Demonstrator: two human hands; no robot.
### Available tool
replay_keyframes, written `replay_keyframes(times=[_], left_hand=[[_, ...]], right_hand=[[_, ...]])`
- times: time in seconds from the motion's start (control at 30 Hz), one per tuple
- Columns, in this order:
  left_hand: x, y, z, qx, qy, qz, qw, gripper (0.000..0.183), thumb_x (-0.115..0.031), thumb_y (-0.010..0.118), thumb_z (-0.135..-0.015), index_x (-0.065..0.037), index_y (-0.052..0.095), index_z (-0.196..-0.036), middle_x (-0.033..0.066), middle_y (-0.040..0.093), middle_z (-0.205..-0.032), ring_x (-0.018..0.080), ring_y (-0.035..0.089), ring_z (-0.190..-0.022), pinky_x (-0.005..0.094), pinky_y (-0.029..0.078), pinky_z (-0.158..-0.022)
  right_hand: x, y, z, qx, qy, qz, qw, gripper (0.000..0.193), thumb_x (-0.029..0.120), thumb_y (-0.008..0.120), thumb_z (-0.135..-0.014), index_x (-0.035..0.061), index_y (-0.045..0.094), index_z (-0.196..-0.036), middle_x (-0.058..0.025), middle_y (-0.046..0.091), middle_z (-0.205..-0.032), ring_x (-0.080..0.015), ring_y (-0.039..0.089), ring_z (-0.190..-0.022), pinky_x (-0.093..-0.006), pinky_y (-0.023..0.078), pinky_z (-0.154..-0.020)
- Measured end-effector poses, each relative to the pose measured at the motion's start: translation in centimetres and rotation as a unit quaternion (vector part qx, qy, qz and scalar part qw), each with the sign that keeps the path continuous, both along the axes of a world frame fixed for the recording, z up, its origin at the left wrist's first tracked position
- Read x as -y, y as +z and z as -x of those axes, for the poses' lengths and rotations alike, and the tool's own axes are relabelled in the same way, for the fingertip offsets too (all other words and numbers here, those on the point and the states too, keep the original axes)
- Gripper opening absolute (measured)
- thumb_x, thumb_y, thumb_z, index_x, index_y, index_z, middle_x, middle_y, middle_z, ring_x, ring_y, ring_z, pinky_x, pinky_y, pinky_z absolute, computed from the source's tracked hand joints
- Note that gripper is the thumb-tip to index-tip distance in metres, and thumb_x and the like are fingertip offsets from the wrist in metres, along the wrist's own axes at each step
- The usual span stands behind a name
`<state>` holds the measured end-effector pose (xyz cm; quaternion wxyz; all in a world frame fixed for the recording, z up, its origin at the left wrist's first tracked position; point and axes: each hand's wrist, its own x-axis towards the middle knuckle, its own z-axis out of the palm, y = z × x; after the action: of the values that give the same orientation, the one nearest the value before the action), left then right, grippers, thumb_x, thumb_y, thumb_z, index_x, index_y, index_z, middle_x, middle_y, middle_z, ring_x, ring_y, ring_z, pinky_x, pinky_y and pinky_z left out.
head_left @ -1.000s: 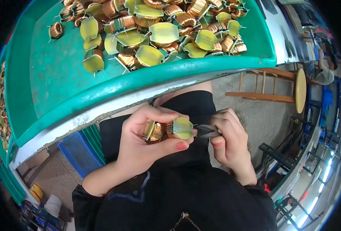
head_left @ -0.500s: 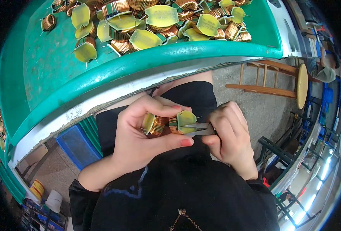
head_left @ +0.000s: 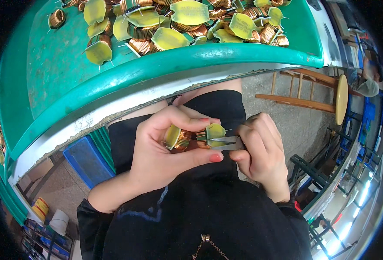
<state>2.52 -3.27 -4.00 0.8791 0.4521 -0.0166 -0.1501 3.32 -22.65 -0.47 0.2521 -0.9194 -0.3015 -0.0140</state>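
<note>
Two copper-wound toroidal coils, each with a yellow-green base board, lie side by side in my left hand [head_left: 163,147]. Its thumb and fingers close round the left coil [head_left: 183,139] and the right coil [head_left: 201,138]. My right hand [head_left: 260,147] is closed round metal tweezers [head_left: 232,144]. Their pointed tips reach over the yellow-green board [head_left: 216,131] of the right coil; whether they touch it I cannot tell. Thin wire pins stick out from that board. The rear of the tweezers is hidden in my right fist.
Beyond my lap, a green tray [head_left: 156,65] holds a heap of similar coils [head_left: 191,13], with one lone coil [head_left: 56,18] at its left. A wooden stool [head_left: 340,99] stands at right. A blue bin [head_left: 87,160] sits below the table edge at left.
Both hands appear slightly further right in the picture, and the tray has shifted a little too. The same coils and tweezers stay held, with the tips still over the right board.
</note>
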Motion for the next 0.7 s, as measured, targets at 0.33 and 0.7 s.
replay_keyframes(times=[0.33, 0.7], left_hand=[[-0.10, -0.63, 0.32, 0.021, 0.000, -0.020, 1.000, 0.036, 0.011, 0.074, -0.065, -0.001, 0.056, -0.094, 0.0156, 0.060, -0.103, 0.0193, 0.061, -0.088, 0.0266, 0.050, -0.077], [0.01, 0.03, 0.15, -0.012, 0.020, 0.018, 1.000, 0.037, 0.009, 0.072, -0.070, 0.001, 0.054, -0.102, 0.0144, 0.059, -0.096, 0.0210, 0.063, -0.084, 0.0259, 0.052, -0.074]], right_hand=[[-0.04, -0.02, 0.28, -0.001, 0.004, 0.059, 0.998, 0.030, 0.034, 0.058, -0.082, 0.0046, 0.053, -0.081, -0.0062, 0.043, -0.072, -0.0211, 0.042, -0.062, -0.0302, 0.040, -0.057], [0.33, 0.48, 0.13, -0.067, -0.048, -0.107, 0.991, 0.025, 0.027, 0.055, -0.088, 0.0019, 0.053, -0.086, -0.0083, 0.049, -0.076, -0.0222, 0.044, -0.063, -0.0303, 0.040, -0.059]])
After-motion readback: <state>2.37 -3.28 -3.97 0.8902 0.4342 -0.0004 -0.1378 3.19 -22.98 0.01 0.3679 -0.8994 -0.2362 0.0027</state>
